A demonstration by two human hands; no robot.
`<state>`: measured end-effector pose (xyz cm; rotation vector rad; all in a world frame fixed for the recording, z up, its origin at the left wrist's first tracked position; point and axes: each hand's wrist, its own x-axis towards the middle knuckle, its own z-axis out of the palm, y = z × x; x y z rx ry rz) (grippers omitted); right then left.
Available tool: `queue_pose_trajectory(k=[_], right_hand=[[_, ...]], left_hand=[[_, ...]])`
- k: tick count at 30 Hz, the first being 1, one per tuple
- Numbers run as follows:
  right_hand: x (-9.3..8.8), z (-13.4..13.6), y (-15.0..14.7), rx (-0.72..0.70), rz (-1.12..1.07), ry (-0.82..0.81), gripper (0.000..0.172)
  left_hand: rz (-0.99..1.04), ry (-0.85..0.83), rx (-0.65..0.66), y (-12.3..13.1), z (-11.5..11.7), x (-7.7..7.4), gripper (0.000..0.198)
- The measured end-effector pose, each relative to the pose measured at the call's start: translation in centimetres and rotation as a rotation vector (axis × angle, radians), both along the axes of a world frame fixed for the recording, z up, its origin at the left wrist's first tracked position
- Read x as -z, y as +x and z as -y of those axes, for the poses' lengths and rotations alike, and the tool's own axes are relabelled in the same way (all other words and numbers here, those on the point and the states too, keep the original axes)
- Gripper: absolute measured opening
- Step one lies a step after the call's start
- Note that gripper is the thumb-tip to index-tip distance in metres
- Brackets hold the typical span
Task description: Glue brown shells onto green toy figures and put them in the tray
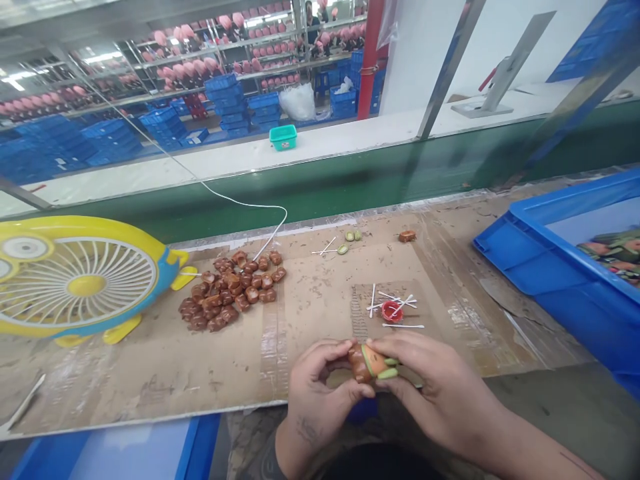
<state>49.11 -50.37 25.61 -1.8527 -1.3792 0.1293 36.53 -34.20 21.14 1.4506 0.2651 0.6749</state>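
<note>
Between my two hands, above the front edge of the cardboard-covered bench, is a small toy figure [377, 362] with an orange body and green parts. A glossy brown piece [359, 363] sits at its left end. My left hand [320, 387] pinches the brown piece between thumb and fingers. My right hand [440, 383] grips the orange and green end; part of the figure is hidden behind its fingers. Just beyond, a red cap [393, 311] and several cotton swabs [403, 326] lie on a cardboard square. A pile of brown moulded pieces [233, 290] lies to the left.
A yellow and blue fan [90, 280] stands at the left. Small green pieces [343, 249] and a single brown piece [407, 236] lie farther back. On the right is a blue crate [530, 227] holding figures. A teal basket [283, 137] stands on the white ledge behind.
</note>
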Motion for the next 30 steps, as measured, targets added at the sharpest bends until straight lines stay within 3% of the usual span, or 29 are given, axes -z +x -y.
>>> queue_pose_trajectory(k=[4, 6, 8, 13, 20, 25, 30], right_hand=[[-0.3, 0.0, 0.2, 0.035, -0.026, -0.08, 0.045], [-0.2, 0.1, 0.1, 0.043, -0.033, -0.107, 0.062], [-0.1, 0.1, -0.1, 0.028, -0.057, -0.14, 0.067], [0.3, -0.7, -0.2, 0.015, -0.137, -0.174, 0.043], [0.5, -1.0, -0.2, 0.003, -0.087, -0.165, 0.04], [0.5, -1.1, -0.4, 0.008, -0.04, -0.11, 0.036], [0.6, -1.2, -0.7, -0.022, -0.031, -0.112, 0.031]], left_hand=[[-0.106, -0.202, 0.054, -0.3, -0.5, -0.4, 0.059], [-0.153, -0.236, 0.085, -0.4, -0.7, -0.7, 0.054], [-0.217, -0.243, 0.119, -0.4, -0.7, -0.9, 0.049], [-0.297, -0.339, 0.186, -0.2, -0.5, -0.8, 0.055], [-0.322, -0.361, 0.213, -0.4, -0.4, -0.6, 0.058], [-0.364, -0.275, 0.253, -0.5, -0.5, -1.3, 0.046], [-0.462, -0.073, 0.169, -0.1, 0.1, -1.8, 0.036]])
